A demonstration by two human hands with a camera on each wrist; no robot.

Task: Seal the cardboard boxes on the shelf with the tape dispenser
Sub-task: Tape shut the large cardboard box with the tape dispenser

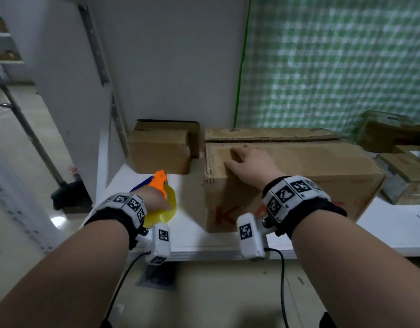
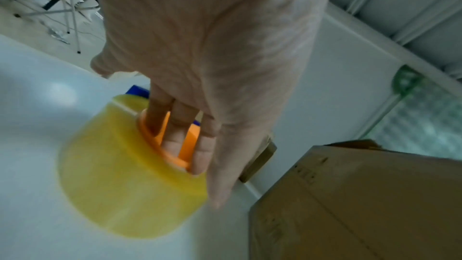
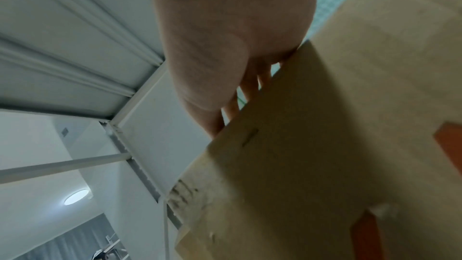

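**Tape dispenser in my left hand, right hand on the big box**

Right now I am gripping the tape dispenser (image 1: 162,196) with my left hand (image 1: 154,197): in the left wrist view my fingers (image 2: 175,124) are curling side by side through the orange core of the yellow roll, which is hovering low over the white shelf (image 1: 194,235), just left of the large cardboard box (image 1: 298,166). My right hand (image 1: 249,166) is resting flat on that box's top flap near its left end, fingers straight and slightly spread. A smaller cardboard box (image 1: 159,150) is sitting further back to the left.
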